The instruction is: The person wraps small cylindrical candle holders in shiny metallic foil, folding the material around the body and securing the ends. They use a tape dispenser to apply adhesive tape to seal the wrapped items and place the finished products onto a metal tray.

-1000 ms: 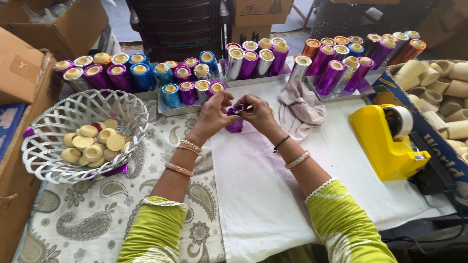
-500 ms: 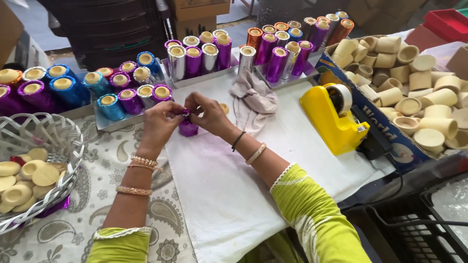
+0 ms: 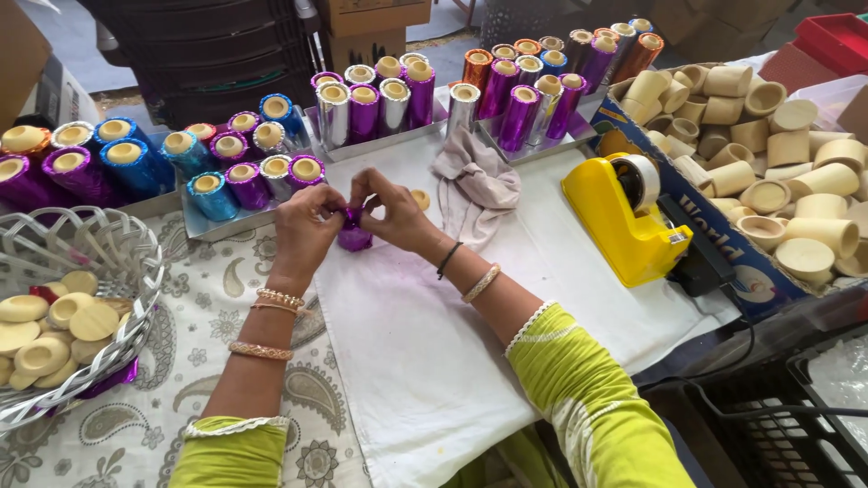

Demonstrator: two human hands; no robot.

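A small cylinder wrapped in shiny purple foil (image 3: 353, 237) stands on the white cloth (image 3: 425, 343). My left hand (image 3: 306, 226) and my right hand (image 3: 389, 210) both pinch the foil at its top, fingertips meeting above it. Most of the cylinder is hidden behind my fingers. Both wrists carry bangles, and the sleeves are lime green.
Trays of foil-wrapped cylinders (image 3: 253, 172) in purple, blue, silver and orange line the back. A white lattice basket (image 3: 117, 271) of tan discs sits left. A crumpled grey rag (image 3: 475, 185), a yellow tape dispenser (image 3: 624, 221) and a box of bare tan cups (image 3: 768, 136) lie right.
The view swung to the right over the second, bringing the box of tan cups into sight. My hands stayed on the purple cylinder, fingers working its top.
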